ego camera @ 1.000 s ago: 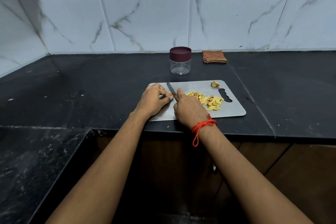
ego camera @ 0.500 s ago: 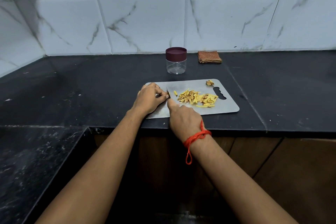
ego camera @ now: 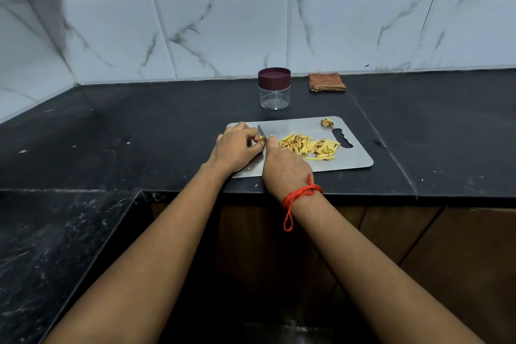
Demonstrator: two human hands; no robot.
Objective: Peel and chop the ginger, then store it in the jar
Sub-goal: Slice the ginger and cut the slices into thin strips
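The step in hand looks like chopping the last ginger piece (ego camera: 262, 142); the left hand (ego camera: 237, 145) pinches it onto the cutting board (ego camera: 351, 161), and the right hand (ego camera: 284, 169) grips the knife (ego camera: 261, 131); fingertips are best tucked back, with short strokes through a small, likely fibrous stub; the chopped ginger (ego camera: 310, 145) lies mid-board in pale yellow slivers; the board looks like smooth grey metal; the jar (ego camera: 274, 95), clear with its maroon lid on, stands behind on the black tabletop (ego camera: 139, 126).

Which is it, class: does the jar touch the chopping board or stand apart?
Apart. The head view shows a strip of black counter between the jar and the chopping board.
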